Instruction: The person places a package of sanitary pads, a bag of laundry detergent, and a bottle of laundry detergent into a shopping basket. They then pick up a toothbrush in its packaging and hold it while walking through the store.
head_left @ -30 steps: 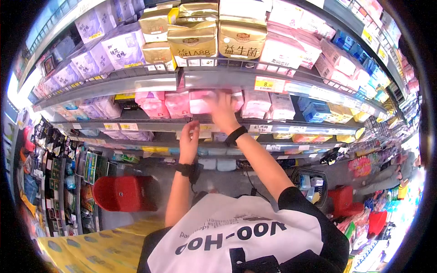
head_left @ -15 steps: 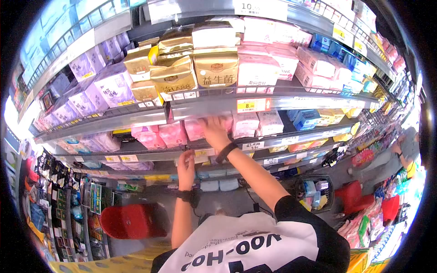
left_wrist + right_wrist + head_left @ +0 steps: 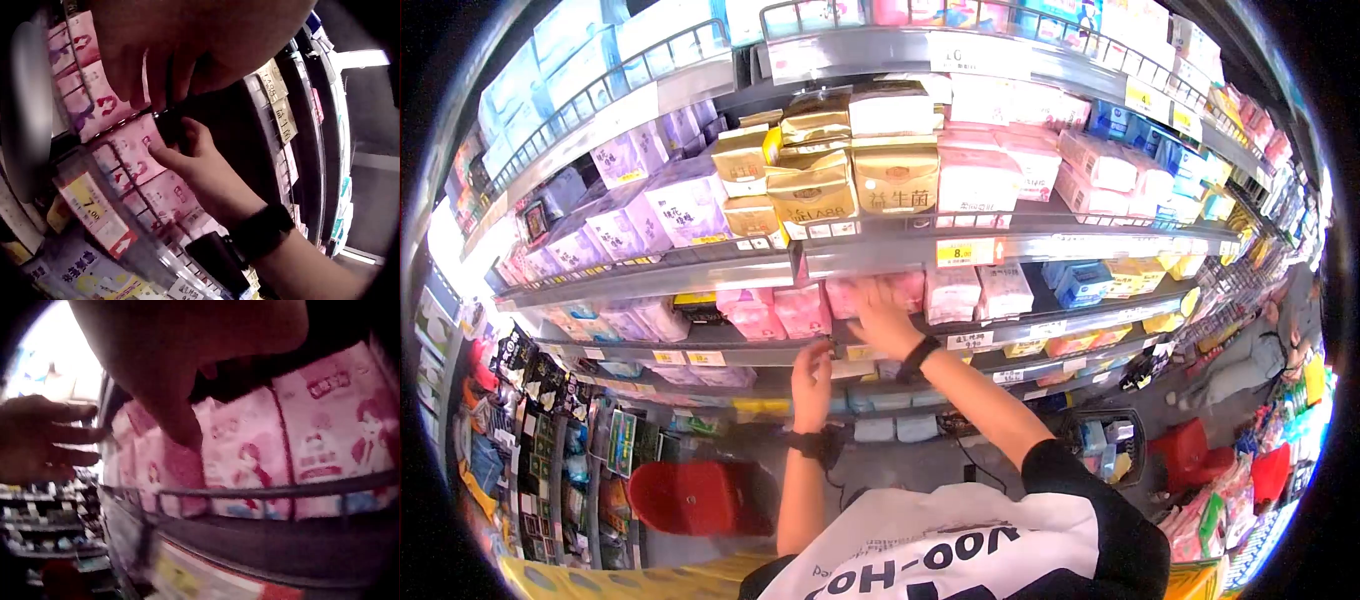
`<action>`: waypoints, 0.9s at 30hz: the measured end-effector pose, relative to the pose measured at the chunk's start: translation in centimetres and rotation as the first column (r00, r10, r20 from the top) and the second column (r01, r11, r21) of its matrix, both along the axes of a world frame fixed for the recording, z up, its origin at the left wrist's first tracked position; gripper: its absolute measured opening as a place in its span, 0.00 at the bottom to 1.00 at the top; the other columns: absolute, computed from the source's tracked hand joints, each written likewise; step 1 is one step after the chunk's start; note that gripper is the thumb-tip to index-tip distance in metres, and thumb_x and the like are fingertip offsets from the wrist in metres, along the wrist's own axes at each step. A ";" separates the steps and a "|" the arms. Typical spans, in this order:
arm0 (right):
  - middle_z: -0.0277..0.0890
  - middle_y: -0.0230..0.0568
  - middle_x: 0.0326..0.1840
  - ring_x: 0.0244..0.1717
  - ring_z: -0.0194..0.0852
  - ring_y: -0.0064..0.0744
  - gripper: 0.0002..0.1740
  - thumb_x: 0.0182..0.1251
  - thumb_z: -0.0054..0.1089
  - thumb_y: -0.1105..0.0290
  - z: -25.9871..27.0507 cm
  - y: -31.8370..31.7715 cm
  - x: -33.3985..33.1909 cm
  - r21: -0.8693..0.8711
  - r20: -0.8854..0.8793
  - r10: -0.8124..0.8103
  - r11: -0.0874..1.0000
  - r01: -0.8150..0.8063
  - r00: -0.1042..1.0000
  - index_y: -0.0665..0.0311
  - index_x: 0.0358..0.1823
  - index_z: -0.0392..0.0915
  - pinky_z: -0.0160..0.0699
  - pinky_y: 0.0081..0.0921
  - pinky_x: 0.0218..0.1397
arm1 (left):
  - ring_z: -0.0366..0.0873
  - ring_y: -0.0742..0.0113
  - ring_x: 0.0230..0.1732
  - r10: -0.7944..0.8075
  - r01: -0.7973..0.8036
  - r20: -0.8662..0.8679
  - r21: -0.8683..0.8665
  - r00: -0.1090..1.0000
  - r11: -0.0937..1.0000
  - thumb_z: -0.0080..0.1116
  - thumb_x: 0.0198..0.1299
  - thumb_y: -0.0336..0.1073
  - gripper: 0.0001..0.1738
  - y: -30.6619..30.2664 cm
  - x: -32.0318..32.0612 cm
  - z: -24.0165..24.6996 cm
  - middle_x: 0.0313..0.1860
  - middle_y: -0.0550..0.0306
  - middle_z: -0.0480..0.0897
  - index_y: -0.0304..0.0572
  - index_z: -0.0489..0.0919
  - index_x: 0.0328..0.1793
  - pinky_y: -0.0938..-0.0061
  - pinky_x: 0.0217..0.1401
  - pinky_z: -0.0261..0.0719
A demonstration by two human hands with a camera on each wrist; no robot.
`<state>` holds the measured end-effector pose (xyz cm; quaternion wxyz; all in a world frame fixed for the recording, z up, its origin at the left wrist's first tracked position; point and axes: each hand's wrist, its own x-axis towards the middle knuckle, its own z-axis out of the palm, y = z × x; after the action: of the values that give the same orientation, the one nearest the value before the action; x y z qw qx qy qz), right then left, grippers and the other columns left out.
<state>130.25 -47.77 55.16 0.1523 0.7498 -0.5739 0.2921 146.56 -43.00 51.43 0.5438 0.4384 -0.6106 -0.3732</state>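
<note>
Pink packs [image 3: 802,312]: are standing in a row along the front edge of the middle shelf [image 3: 765,354].
Right hand [image 3: 885,320]: is reaching over that edge and touching the pink packs, its thumb resting on the front of 1 of them; other fingers are going over the top, so I am not able to tell if it is gripping.
Left hand [image 3: 808,382]: is hovering just in front of the same edge, to the left, its fingers bending loosely and holding nothing.
Pale packs [image 3: 952,297]: are sitting just right of the pink packs.
Gold packs [image 3: 895,178]: are sitting near the front edge of the upper shelf [image 3: 870,262].
Price tag [image 3: 965,251]: is showing an 8 on the upper shelf's front edge.
Red seat [image 3: 680,498]: is standing on the floor.
</note>
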 end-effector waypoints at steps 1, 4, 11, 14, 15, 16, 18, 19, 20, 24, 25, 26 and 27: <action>0.59 0.47 0.58 0.59 0.55 0.47 0.29 0.49 0.58 0.66 1.2 1.3 0.0 0.023 0.063 0.179 0.983 -0.181 0.982 0.60 0.56 0.62 0.55 0.43 0.60 | 0.71 0.69 0.45 -0.022 0.022 -0.011 -0.056 1.000 0.998 0.45 0.61 0.34 0.12 0.0 0.3 1.0 0.43 0.56 0.76 0.37 0.72 0.47 0.76 0.50 0.67; 0.61 0.46 0.56 0.57 0.58 0.44 0.25 0.51 0.56 0.67 4.6 4.1 0.0 -0.012 0.140 0.410 0.911 -0.413 0.901 0.63 0.53 0.63 0.59 0.37 0.58 | 0.70 0.70 0.46 -0.040 0.024 -0.118 -0.134 0.992 0.991 0.45 0.61 0.30 0.11 0.1 0.9 4.9 0.44 0.56 0.75 0.35 0.72 0.47 0.78 0.52 0.65; 0.65 0.48 0.51 0.53 0.61 0.46 0.20 0.51 0.55 0.74 14.5 4.9 -0.1 -0.340 0.278 0.551 0.823 -0.456 0.787 0.67 0.48 0.64 0.61 0.37 0.56 | 0.68 0.68 0.54 -0.051 -0.029 -0.200 -0.378 0.979 0.925 0.44 0.60 0.28 0.16 -1.8 1.7 13.7 0.52 0.54 0.72 0.33 0.67 0.54 0.75 0.58 0.63; 0.58 0.54 0.56 0.58 0.55 0.51 0.26 0.50 0.55 0.75 15.0 4.1 1.1 -0.358 0.365 0.500 0.854 -0.377 0.785 0.68 0.53 0.60 0.56 0.39 0.60 | 0.65 0.67 0.57 -0.013 -0.056 -0.140 -0.477 0.990 0.877 0.45 0.59 0.27 0.20 -3.0 0.7 16.0 0.56 0.52 0.69 0.34 0.64 0.59 0.74 0.60 0.60; 0.54 0.57 0.59 0.60 0.51 0.54 0.29 0.50 0.56 0.75 14.8 3.9 1.5 -0.354 0.387 0.494 0.860 -0.369 0.779 0.68 0.55 0.57 0.53 0.40 0.62 | 0.64 0.66 0.58 0.037 -0.065 -0.071 -0.448 0.997 0.892 0.45 0.59 0.28 0.21 -3.2 0.4 16.8 0.57 0.52 0.68 0.35 0.62 0.60 0.74 0.60 0.61; 0.49 0.60 0.61 0.63 0.47 0.56 0.32 0.50 0.56 0.74 14.7 3.8 1.9 -0.350 0.410 0.486 0.865 -0.359 0.772 0.69 0.57 0.54 0.50 0.41 0.64 | 0.65 0.64 0.58 0.076 -0.072 -0.012 -0.495 0.997 0.866 0.46 0.59 0.28 0.22 -4.0 0.1 16.9 0.56 0.51 0.68 0.35 0.61 0.61 0.73 0.59 0.61; 0.46 0.63 0.62 0.64 0.43 0.58 0.34 0.50 0.56 0.74 14.5 3.6 2.4 -0.337 0.431 0.458 0.881 -0.332 0.777 0.69 0.58 0.51 0.47 0.41 0.66 | 0.65 0.59 0.56 0.084 -0.058 0.028 -0.513 0.996 0.857 0.51 0.57 0.35 0.28 -5.2 -0.6 17.3 0.55 0.46 0.67 0.33 0.60 0.62 0.69 0.58 0.63; 0.47 0.61 0.62 0.64 0.45 0.56 0.34 0.50 0.56 0.74 14.3 3.3 2.5 -0.366 0.452 0.490 0.864 -0.346 0.745 0.69 0.58 0.52 0.47 0.41 0.65 | 0.65 0.59 0.56 0.086 -0.060 0.026 -0.514 0.996 0.856 0.51 0.57 0.35 0.28 -5.3 -0.7 17.4 0.55 0.46 0.67 0.33 0.60 0.62 0.69 0.58 0.63; 0.49 0.59 0.61 0.64 0.46 0.54 0.33 0.49 0.56 0.74 14.2 3.1 2.6 -0.396 0.470 0.520 0.846 -0.357 0.713 0.69 0.58 0.53 0.47 0.40 0.65 | 0.65 0.59 0.56 0.105 -0.080 0.023 -0.502 0.994 0.861 0.52 0.56 0.35 0.28 -5.4 -0.9 17.4 0.56 0.45 0.67 0.33 0.59 0.62 0.69 0.58 0.63; 0.57 0.53 0.56 0.59 0.53 0.48 0.30 0.49 0.56 0.73 14.2 3.4 2.9 -0.484 0.550 0.542 0.827 -0.286 0.636 0.70 0.56 0.58 0.50 0.37 0.64 | 0.66 0.60 0.54 0.209 -0.219 -0.081 -0.544 0.974 0.810 0.56 0.54 0.36 0.31 -4.2 -1.1 17.5 0.55 0.47 0.67 0.35 0.60 0.63 0.68 0.58 0.63; 0.56 0.48 0.58 0.59 0.55 0.39 0.33 0.52 0.56 0.71 14.7 4.5 2.5 -0.437 0.490 0.470 0.861 -0.260 0.734 0.70 0.59 0.54 0.57 0.34 0.61 | 0.65 0.62 0.55 0.167 -0.201 -0.115 -0.440 0.979 0.875 0.56 0.54 0.32 0.28 -2.7 -0.8 18.6 0.54 0.49 0.68 0.35 0.63 0.61 0.69 0.57 0.63; 0.57 0.47 0.57 0.59 0.55 0.40 0.33 0.52 0.56 0.72 14.7 4.8 2.4 -0.548 0.516 0.635 0.761 -0.348 0.575 0.70 0.59 0.53 0.57 0.35 0.61 | 0.67 0.63 0.53 0.078 -0.203 -0.274 -0.464 0.959 0.862 0.52 0.56 0.32 0.23 -1.8 -1.6 19.1 0.53 0.49 0.70 0.36 0.66 0.59 0.69 0.56 0.64; 0.60 0.49 0.55 0.58 0.54 0.47 0.28 0.57 0.51 0.60 13.9 5.3 2.6 -0.597 0.562 0.715 0.698 -0.395 0.416 0.65 0.57 0.61 0.48 0.39 0.63 | 0.66 0.62 0.53 0.078 -0.195 -0.219 -0.585 0.973 0.787 0.50 0.57 0.30 0.21 -1.5 -1.0 18.7 0.53 0.50 0.70 0.35 0.66 0.57 0.68 0.55 0.64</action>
<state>132.83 -42.48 69.02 -0.0734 0.6571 -0.2251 0.7157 145.52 -44.51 70.13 0.7342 0.2494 -0.6114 -0.1579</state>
